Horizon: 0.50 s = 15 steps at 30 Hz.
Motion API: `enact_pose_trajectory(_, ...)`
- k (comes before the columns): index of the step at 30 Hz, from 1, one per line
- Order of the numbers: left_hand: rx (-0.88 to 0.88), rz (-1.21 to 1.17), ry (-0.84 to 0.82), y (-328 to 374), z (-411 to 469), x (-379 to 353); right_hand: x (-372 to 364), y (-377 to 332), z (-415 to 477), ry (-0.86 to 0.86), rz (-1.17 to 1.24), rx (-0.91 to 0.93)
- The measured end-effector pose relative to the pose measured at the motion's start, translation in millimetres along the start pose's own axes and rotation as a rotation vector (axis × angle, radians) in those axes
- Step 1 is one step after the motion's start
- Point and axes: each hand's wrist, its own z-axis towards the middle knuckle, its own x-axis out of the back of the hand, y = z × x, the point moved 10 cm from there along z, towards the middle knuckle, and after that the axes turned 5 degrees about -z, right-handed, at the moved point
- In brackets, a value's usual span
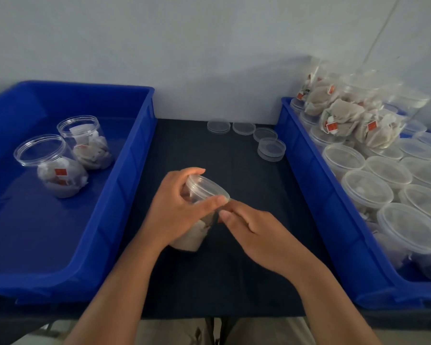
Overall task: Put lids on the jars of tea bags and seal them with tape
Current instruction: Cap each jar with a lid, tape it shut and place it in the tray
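Centre of frame: left hand point(174, 207) grips the jar point(192, 239) of tea bags, fingers curled round its upper wall, thumb along the near rim of the lid point(205, 186) sitting on top; jar tilted; right hand point(256, 232) just right of it, fingers narrowly curled, tips touching the jar under the lid; cannot tell if they pinch anything; two open jars point(60, 170) in blue bin point(125, 175) at left.

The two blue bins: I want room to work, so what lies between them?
Head view: dark cloth, loose lids at the far end, and a lidded jar gripped by the left hand, the right hand beside it.
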Motion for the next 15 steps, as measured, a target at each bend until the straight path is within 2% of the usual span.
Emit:
enact_pose_trajectory(2, -0.007, -0.071, -0.005, -1, 0, 4, -2, -3, 1, -0.042, -0.001, 0.037)
enact_pose_trajectory(9, -0.006, -0.229, -0.018, -9, -1, 7, 6, -9, 5, 0.044, 0.024, 0.063)
enact_pose_trajectory(13, 0.006, -0.217, -0.044, -8, 2, 6, 8, -6, 6, 0.037, -0.008, 0.023)
enact_pose_trajectory(15, 0.025, -0.124, -0.072, -6, 3, 6, 9, -4, 8, 0.074, -0.029, -0.014)
